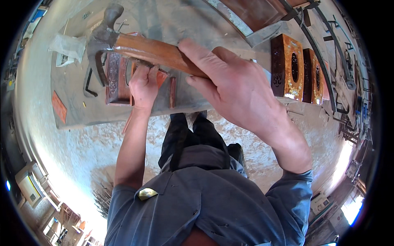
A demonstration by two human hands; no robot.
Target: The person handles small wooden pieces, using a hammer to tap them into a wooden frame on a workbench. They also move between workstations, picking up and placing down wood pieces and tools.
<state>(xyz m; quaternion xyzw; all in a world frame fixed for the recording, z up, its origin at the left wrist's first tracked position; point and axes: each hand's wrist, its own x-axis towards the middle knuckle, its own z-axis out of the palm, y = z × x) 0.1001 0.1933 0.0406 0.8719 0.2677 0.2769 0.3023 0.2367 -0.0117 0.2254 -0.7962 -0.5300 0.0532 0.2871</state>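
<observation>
My right hand (242,88) is closed round the wooden handle of a claw hammer (154,50), raised above the workbench with its dark metal head to the left. Under the handle, my left hand (143,88) is closed, its fingertips at the edge of a dark red carved wooden box (117,80). What those fingers pinch is partly hidden by the hammer, and I cannot make it out. A reddish flat piece of wood (162,77) shows just beside them. To the right of my left hand lies a short, narrow wooden strip (172,92).
The grey workbench (193,107) carries two carved boxes with oval openings, a glossy amber one (287,67) and another (314,76) beside it. A crumpled clear plastic bag (69,47), a black hex key (87,84) and a reddish flat piece (59,107) lie left. Metal bars (318,49) stand right.
</observation>
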